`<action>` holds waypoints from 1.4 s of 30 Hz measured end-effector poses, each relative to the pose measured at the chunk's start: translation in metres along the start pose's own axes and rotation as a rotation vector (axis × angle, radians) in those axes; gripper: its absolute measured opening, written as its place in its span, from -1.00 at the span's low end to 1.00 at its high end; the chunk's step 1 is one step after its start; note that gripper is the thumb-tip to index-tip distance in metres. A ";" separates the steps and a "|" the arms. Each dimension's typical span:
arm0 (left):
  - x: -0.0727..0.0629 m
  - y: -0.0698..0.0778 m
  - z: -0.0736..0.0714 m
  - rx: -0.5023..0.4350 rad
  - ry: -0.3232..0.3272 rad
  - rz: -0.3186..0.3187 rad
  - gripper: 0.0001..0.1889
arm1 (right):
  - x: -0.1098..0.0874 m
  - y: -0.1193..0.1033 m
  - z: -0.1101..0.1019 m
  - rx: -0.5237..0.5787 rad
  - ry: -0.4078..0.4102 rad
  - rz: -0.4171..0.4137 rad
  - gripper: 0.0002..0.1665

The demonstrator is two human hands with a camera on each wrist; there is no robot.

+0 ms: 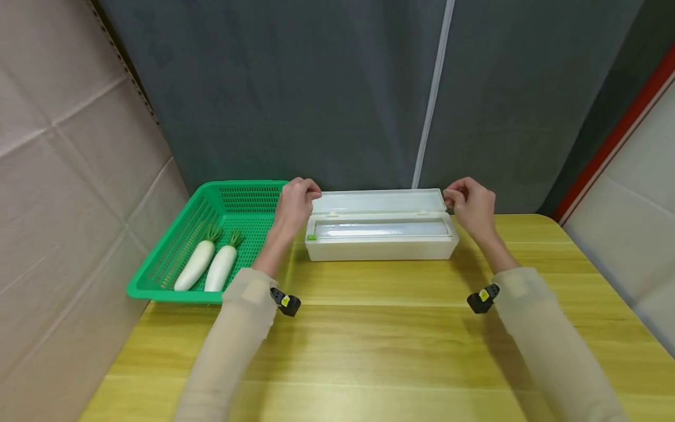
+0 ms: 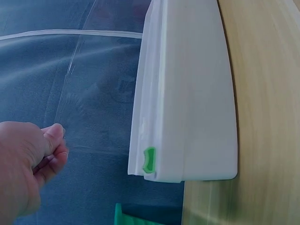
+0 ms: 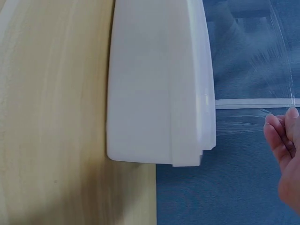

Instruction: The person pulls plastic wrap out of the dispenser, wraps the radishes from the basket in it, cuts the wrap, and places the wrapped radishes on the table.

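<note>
1. Your left hand [image 1: 296, 202] has thumb and fingertips pinched together on one corner of the clear film [image 3: 258, 54]; your right hand [image 1: 474, 205] pinches the other corner the same way.
2. That film stretches between your hands, its edge showing as a thin bright line in both wrist views, and seems to run back to the box.
3. Below and between your hands, the white dispenser box [image 1: 382, 251] sits at the table's back edge, lid [image 1: 379, 202] raised, with a green slider [image 2: 149, 160] at its left end.
4. The step in hand looks like drawing out a sheet. The next move probably calls for an even, level pull, both corners kept taut so the film doesn't fold onto itself.
5. Farther left, two white radishes [image 1: 196, 266] lie in the green basket [image 1: 174, 297], neither wrapped, as far as you can see.
</note>
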State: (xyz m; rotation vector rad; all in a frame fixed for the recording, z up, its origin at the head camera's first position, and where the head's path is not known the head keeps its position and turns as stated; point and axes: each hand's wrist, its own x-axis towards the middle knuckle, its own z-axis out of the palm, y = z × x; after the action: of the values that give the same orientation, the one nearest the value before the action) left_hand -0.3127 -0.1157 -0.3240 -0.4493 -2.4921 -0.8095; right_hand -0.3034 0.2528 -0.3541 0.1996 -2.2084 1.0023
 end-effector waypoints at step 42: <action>0.044 0.030 -0.060 -0.053 0.125 0.110 -0.85 | 0.060 -0.056 -0.039 -0.062 0.029 -0.026 -0.77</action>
State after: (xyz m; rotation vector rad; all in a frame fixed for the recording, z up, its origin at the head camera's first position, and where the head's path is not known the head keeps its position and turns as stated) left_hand -0.3157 -0.1223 -0.2439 -0.5326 -2.3141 -0.8356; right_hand -0.3049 0.2504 -0.2631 0.1840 -2.2014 0.9158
